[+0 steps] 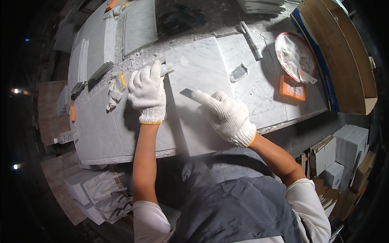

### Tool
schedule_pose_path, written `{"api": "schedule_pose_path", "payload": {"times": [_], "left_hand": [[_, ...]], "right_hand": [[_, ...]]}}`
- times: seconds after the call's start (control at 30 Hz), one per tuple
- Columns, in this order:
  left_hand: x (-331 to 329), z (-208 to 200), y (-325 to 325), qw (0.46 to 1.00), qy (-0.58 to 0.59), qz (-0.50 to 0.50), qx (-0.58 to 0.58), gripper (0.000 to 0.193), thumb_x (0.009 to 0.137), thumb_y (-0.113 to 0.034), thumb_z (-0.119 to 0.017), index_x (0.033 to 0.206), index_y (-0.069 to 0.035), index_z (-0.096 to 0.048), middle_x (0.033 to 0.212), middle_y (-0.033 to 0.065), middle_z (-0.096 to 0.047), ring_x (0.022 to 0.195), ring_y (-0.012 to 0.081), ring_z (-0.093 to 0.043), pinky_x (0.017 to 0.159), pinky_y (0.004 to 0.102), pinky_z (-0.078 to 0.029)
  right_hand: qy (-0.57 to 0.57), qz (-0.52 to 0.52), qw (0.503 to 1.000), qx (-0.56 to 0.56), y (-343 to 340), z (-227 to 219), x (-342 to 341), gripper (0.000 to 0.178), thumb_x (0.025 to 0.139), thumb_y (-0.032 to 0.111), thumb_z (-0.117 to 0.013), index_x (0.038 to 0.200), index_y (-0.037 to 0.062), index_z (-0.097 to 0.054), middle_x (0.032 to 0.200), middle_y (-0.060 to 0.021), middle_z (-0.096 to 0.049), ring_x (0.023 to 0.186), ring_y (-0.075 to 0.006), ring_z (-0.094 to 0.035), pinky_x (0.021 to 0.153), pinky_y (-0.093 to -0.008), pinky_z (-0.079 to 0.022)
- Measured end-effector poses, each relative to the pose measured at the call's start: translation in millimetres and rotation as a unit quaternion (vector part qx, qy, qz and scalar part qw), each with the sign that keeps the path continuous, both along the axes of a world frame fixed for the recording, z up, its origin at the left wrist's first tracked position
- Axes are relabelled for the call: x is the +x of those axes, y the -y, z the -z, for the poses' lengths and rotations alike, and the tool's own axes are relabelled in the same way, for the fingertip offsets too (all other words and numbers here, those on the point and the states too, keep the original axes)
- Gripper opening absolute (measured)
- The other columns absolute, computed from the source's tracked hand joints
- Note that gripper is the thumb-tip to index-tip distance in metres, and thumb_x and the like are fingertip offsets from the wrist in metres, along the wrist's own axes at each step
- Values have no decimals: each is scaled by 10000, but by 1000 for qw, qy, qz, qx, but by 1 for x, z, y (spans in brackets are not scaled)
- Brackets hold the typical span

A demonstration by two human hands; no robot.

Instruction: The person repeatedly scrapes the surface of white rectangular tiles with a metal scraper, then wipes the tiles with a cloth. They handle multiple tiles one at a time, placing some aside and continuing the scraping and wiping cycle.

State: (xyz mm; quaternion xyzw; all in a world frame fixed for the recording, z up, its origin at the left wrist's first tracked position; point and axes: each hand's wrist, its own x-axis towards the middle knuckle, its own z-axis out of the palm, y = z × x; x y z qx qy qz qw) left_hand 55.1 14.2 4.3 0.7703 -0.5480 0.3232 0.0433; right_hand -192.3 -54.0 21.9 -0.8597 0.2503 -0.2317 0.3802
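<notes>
White knit gloves with yellow cuffs cover both my hands. My left hand (148,91) is closed around a small pale translucent bottle (165,69), whose narrow tip pokes out beside the thumb; most of its body is hidden by the glove. Under and in front of my right hand (225,115) lies a white, grey-veined marble tile (198,52). That hand grips a scraper, and only its flat grey blade (187,94) shows past the fingers, over the tile. A faint whitish smear marks the tile's far part.
To the right are a dark oval-faced block (238,73), a marker pen (251,40), a red-rimmed dish of white paste (293,50), an orange box (292,88) and an open carton (336,52). Stacked tiles (97,48), a spare glove (115,93) and a plastic bottle (66,137) sit left.
</notes>
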Motion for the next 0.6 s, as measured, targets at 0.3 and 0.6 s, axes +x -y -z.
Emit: {"api": "schedule_pose_path", "payload": {"times": [0.3,0.6], "left_hand": [[0,-3,7,999,19,20,-24,333,845,-173,-716,1177,-150,-732,915,18,-679,872,244,-657,897,415,-520],[1,-2,6,1000,21,-1,10,388,853,-165,-703,1241,-175,-711,982,21,-668,953,240,-647,985,443,-494]], "right_hand": [[13,5,1000,-10,-1,2,1,512,908,192,-755,1397,298,-649,881,-45,-634,733,-254,-650,636,-385,-521],[22,4,1000,-21,-1,8,2,489,925,218,-753,1399,276,-649,862,-51,-626,713,-245,-637,625,-377,-511]]}}
